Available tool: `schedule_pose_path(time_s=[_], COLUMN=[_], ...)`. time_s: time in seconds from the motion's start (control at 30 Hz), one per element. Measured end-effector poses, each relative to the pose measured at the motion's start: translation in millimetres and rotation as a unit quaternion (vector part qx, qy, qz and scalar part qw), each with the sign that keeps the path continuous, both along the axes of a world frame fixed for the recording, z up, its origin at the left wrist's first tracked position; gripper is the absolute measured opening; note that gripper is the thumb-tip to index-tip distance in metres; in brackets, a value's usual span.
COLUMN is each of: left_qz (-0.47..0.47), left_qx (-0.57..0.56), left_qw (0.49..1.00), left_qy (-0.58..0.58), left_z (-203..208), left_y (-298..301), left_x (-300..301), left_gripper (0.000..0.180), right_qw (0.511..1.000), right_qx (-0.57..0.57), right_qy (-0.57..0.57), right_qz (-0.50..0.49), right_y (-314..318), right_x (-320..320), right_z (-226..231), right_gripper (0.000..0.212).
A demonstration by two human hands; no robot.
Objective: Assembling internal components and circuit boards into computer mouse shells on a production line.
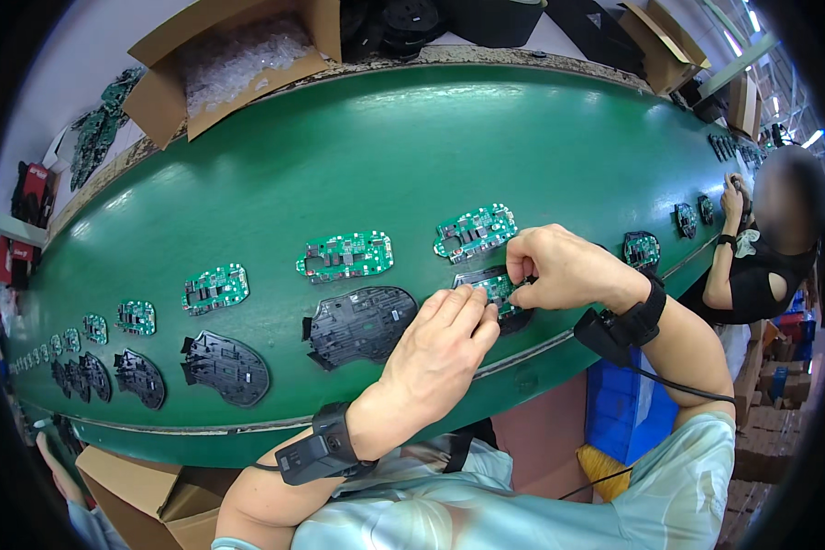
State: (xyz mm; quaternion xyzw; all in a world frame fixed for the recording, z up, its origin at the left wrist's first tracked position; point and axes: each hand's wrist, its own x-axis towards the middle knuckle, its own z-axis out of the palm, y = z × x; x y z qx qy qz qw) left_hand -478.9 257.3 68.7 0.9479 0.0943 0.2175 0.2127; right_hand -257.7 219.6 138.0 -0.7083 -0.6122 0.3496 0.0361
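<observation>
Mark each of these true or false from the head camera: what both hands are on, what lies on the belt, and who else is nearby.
1. Both hands are on one green circuit board. True: the left hand and right hand pinch the green circuit board over a black plastic shell.
2. The belt is red. False: the belt is green.
3. An empty black shell lies left of the hands. True: the empty shell has no board in it.
4. The cardboard box at the top left is shut. False: the cardboard box is open, with clear bags inside.
5. Nobody else is in view. False: a person is at the right.
</observation>
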Motion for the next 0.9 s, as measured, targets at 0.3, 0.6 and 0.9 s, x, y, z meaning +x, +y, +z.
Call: schedule_pose_path(time_s=[0.3,0.6,0.9], left_qz=[-0.003,-0.003,0.009], left_qx=[0.018,0.034,0.029], left_qw=[1.0,0.998,0.999], left_qy=[0.023,0.048,-0.028], left_z=[1,8,-11], left_y=[-2,-1,-25], left_x=[-1,-1,19], left_gripper=[0.043,0.043,0.042], right_qw=[0.999,0.997,0.977], right_qx=[-0.024,-0.078,-0.156], right_qy=[0.021,0.015,-0.117], right_qz=[-0.043,0.003,0.091], right_y=[3,19,15], right_x=[3,3,6], right_z=[0,9,43], right_gripper=[0.02,0.021,0.026])
